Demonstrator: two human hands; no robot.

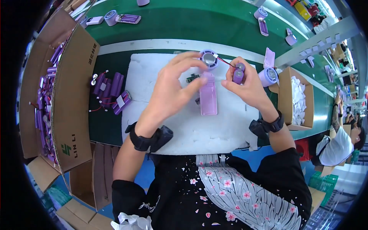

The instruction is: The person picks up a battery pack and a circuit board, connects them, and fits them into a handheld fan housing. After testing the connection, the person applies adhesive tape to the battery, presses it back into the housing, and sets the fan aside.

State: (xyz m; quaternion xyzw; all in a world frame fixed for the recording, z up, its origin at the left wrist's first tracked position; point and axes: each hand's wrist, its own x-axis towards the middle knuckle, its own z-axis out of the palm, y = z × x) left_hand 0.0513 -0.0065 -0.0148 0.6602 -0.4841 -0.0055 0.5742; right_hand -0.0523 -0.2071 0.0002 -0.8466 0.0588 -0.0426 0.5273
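A small lilac handheld fan lies on the white foam mat, its round head [209,58] away from me and its hollow handle shell [208,100] toward me. My right hand [247,82] is closed round a purple battery pack [238,73] of two cylindrical cells. Thin red and dark wires run from the pack to a white connector [215,56] at the fan head. My left hand [174,88] reaches over the fan with thumb and fingers apart, fingertips by the head, thumb at the handle's upper end. Beside the handle, partly hidden by this hand, is a dark green circuit board [193,78].
Purple battery packs [111,88] lie left of the mat [161,134], beside a tall cardboard box [73,92] holding more. At right stand another fan [268,76] and a carton [285,99] of white pieces. Fan parts [128,18] rest on the green belt [172,23]. A co-worker [337,143] sits far right.
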